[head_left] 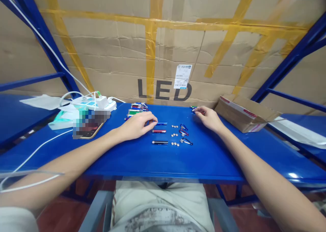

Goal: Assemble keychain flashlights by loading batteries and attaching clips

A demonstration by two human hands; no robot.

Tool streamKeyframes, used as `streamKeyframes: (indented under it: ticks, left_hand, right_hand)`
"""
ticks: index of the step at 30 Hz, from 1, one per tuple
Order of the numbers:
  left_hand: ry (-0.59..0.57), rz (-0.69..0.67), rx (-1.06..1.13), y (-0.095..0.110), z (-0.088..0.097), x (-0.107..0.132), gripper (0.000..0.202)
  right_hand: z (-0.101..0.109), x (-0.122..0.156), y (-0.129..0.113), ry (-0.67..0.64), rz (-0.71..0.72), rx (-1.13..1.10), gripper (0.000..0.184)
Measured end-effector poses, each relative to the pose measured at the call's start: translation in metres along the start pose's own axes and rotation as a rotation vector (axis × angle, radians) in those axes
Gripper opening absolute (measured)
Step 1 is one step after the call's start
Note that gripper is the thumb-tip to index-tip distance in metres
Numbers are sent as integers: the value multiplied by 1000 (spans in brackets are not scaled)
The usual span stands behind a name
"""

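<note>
My left hand point(137, 124) rests on the blue table point(142, 157), fingers curled, their tips pinching the end of a blue pen-light tube point(161, 124). Below it lie a red tube point(159, 131) and a black tube point(160, 142) in a column. To their right sit three small groups of button cells point(174, 135) and three carabiner clips point(184, 133). My right hand point(209, 118) reaches to the far side, fingers bent over a small cluster of coloured parts point(194, 109); what it grips is hidden.
A pile of finished pen-lights point(136, 109) lies behind my left hand. A white power strip point(95, 103), a phone point(89, 128) and cables sit at the left. An open cardboard box point(244, 114) stands at the right. A cardboard wall marked LED closes the back.
</note>
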State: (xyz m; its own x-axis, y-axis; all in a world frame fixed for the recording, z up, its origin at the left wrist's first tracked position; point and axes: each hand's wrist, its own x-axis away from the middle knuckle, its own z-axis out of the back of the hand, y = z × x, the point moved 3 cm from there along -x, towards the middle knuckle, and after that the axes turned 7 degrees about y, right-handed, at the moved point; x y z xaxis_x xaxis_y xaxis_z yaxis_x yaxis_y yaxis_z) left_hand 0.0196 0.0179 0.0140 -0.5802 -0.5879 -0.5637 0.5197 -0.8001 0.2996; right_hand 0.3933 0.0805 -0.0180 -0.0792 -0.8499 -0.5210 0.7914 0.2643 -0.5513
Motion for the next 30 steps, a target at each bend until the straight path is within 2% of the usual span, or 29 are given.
streamKeyframes:
  ticks: [3, 7, 11, 15, 19, 23, 30]
  left_hand:
    - [7, 0, 0, -2, 1, 0, 22]
    - [-14, 11, -23, -5, 0, 0, 23]
    - [-29, -1, 3, 0, 0, 1, 24]
    - [-40, -12, 88, 15, -1, 2, 24]
    - [-149, -55, 157, 29, -4, 5, 24]
    - [-244, -83, 179, 29, -9, 8, 28]
    - [-299, -100, 165, 27, -15, 9, 24]
  right_hand:
    - [1, 4, -13, -37, 50, -19, 25]
    - [0, 14, -40, -213, 178, -177, 29]
    - [-2, 29, -66, -397, 179, -312, 36]
    - [-3, 46, -90, -533, 174, -387, 31]
    - [-4, 57, -106, -514, 250, -371, 27]
    - [-3, 62, -114, -479, 344, -324, 25]
    - [-2, 61, -117, -406, 414, -242, 25]
